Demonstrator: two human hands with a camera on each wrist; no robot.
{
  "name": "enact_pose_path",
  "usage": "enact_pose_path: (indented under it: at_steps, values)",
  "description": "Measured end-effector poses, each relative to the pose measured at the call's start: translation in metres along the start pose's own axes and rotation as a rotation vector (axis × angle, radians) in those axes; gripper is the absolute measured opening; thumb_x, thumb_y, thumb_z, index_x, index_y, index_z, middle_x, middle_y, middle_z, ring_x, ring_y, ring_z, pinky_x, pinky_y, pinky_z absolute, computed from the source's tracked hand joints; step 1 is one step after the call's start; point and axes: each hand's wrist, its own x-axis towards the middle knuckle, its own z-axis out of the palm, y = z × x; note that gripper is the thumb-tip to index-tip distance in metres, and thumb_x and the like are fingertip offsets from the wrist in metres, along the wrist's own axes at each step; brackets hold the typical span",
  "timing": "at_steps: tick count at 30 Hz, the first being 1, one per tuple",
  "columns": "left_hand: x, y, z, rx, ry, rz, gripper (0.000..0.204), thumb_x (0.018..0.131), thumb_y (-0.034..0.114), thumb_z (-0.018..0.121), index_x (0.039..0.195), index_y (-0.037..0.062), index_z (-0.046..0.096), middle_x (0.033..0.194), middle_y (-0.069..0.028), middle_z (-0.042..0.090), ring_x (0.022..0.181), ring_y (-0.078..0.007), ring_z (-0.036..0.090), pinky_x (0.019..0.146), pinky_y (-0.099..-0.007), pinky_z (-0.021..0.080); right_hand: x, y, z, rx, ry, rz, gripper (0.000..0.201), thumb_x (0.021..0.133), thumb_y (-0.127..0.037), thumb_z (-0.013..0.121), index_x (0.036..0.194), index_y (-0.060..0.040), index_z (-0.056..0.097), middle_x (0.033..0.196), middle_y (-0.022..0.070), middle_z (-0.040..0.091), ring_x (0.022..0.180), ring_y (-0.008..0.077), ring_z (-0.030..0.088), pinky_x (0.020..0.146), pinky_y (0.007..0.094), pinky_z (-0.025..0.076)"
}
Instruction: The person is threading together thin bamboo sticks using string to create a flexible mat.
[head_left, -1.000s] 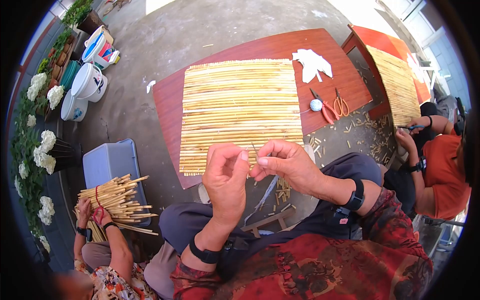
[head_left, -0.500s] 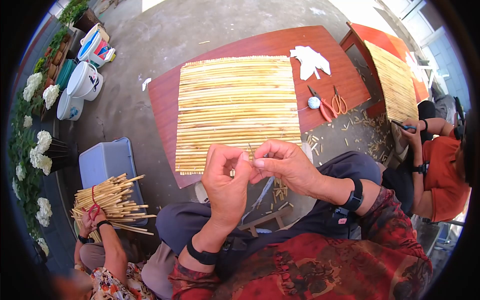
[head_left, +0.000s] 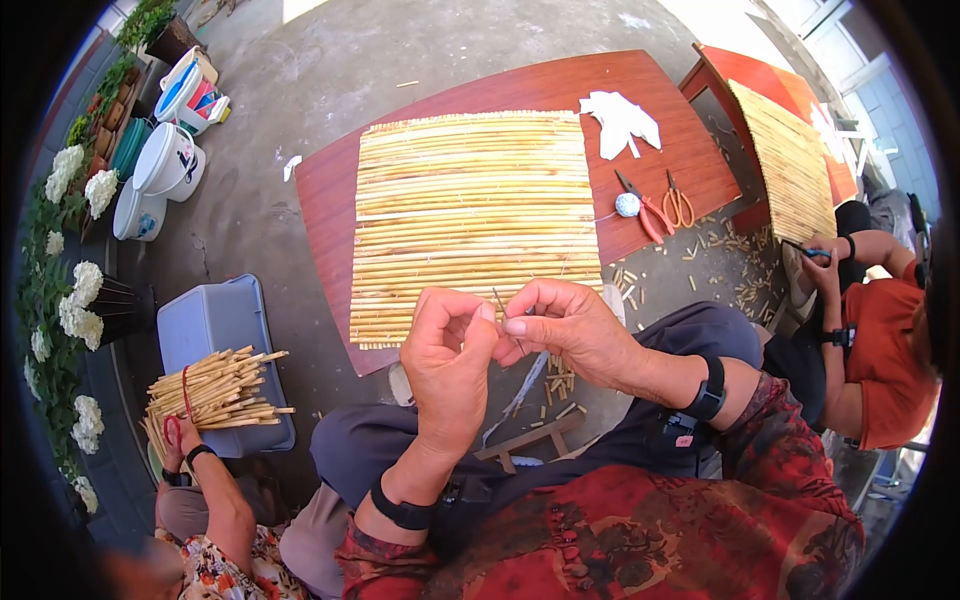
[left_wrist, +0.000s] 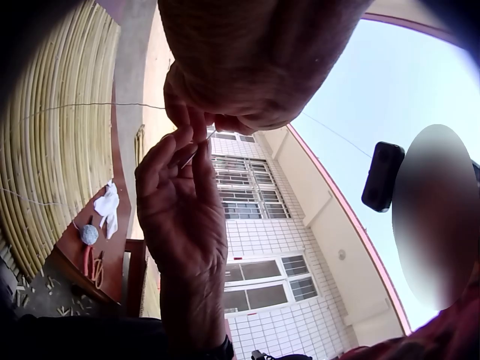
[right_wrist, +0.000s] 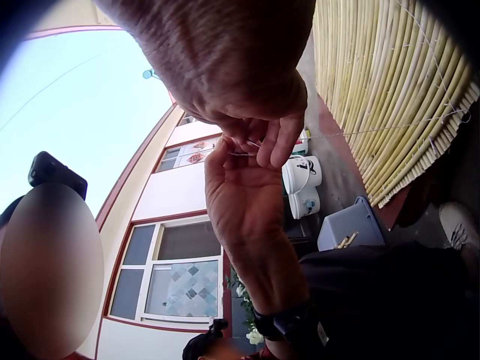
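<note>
My left hand [head_left: 445, 350] and right hand [head_left: 572, 332] meet fingertip to fingertip above the near edge of a mat of pale reed sticks [head_left: 475, 215]. A thin dark needle [head_left: 499, 300] stands up from my right thumb and forefinger, which pinch it. Fine thread [left_wrist: 135, 104] runs from the mat to my fingers in the left wrist view. My left thumb and forefinger pinch the thread close beside the needle; its end is hidden between the fingertips. Both hands are held up off the mat.
The mat lies on a red-brown table [head_left: 640, 85] with a white glove [head_left: 620, 122], thread ball [head_left: 627, 205], red pliers [head_left: 655, 220] and orange scissors [head_left: 679, 205]. Stick offcuts litter the floor. Other people sit left, with a reed bundle [head_left: 215, 388], and right, beside another mat [head_left: 790, 155].
My hands have come closer, fingertips now meeting, and the needle tilts a little differently. The left person's hands shift on the reed bundle. The right person's hands have lowered slightly.
</note>
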Motion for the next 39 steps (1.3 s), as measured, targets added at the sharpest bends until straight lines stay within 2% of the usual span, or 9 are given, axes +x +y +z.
enact_pose_path:
  at_steps: [17, 19, 26, 32, 34, 39]
  values:
    - [0.0011, -0.0009, 0.0016, -0.106, 0.004, -0.063, 0.005, 0.082, -0.001, 0.051, 0.079, 0.0018, 0.052, 0.069, -0.0024, 0.054, 0.063, -0.0077, 0.050, 0.060, -0.0205, 0.040, 0.0014, 0.0003, -0.0024, -0.040, -0.014, 0.014, 0.013, 0.083, -0.012, 0.057, 0.090, -0.0005, 0.054, 0.082, 0.0090, 0.061, 0.076, 0.0148, 0.061, 0.069, 0.0272, 0.052]
    - [0.0013, -0.0044, 0.0002, -0.141, -0.005, -0.071, 0.004, 0.081, 0.000, 0.055, 0.079, 0.0014, 0.052, 0.076, 0.0016, 0.048, 0.064, -0.0037, 0.047, 0.058, -0.0175, 0.039, 0.0015, 0.0006, -0.0026, -0.050, -0.025, 0.001, 0.014, 0.083, -0.012, 0.057, 0.090, -0.0004, 0.054, 0.082, 0.0090, 0.061, 0.075, 0.0148, 0.061, 0.068, 0.0272, 0.052]
    - [0.0012, -0.0034, 0.0009, -0.138, 0.005, -0.077, 0.004, 0.081, 0.000, 0.055, 0.078, 0.0016, 0.053, 0.075, 0.0020, 0.049, 0.064, -0.0031, 0.045, 0.058, -0.0173, 0.038, 0.0009, -0.0007, -0.0017, -0.071, -0.024, 0.001, 0.014, 0.083, -0.013, 0.057, 0.089, -0.0001, 0.054, 0.081, 0.0090, 0.061, 0.074, 0.0151, 0.061, 0.068, 0.0271, 0.051]
    - [0.0007, -0.0001, 0.0018, -0.154, -0.007, -0.067, 0.004, 0.081, -0.001, 0.055, 0.079, 0.0015, 0.052, 0.074, 0.0011, 0.049, 0.063, -0.0045, 0.050, 0.057, -0.0178, 0.040, 0.0010, -0.0005, -0.0013, -0.046, -0.007, 0.011, 0.014, 0.083, -0.012, 0.057, 0.090, 0.0000, 0.054, 0.082, 0.0092, 0.060, 0.075, 0.0154, 0.061, 0.068, 0.0274, 0.052]
    - [0.0006, 0.0023, 0.0026, -0.139, 0.006, -0.088, 0.003, 0.082, 0.000, 0.051, 0.079, 0.0014, 0.052, 0.069, -0.0027, 0.053, 0.064, -0.0084, 0.050, 0.061, -0.0214, 0.041, 0.0010, -0.0006, -0.0015, -0.035, -0.007, 0.011, 0.014, 0.083, -0.012, 0.057, 0.090, -0.0002, 0.055, 0.082, 0.0089, 0.060, 0.075, 0.0156, 0.061, 0.068, 0.0275, 0.052]
    - [0.0007, 0.0005, 0.0024, -0.143, 0.007, -0.079, 0.003, 0.082, 0.000, 0.051, 0.080, 0.0014, 0.052, 0.069, -0.0029, 0.053, 0.064, -0.0085, 0.050, 0.061, -0.0215, 0.041, 0.0015, 0.0004, -0.0025, -0.007, -0.008, 0.017, 0.014, 0.083, -0.012, 0.058, 0.090, -0.0003, 0.055, 0.083, 0.0083, 0.060, 0.075, 0.0156, 0.061, 0.068, 0.0276, 0.052]
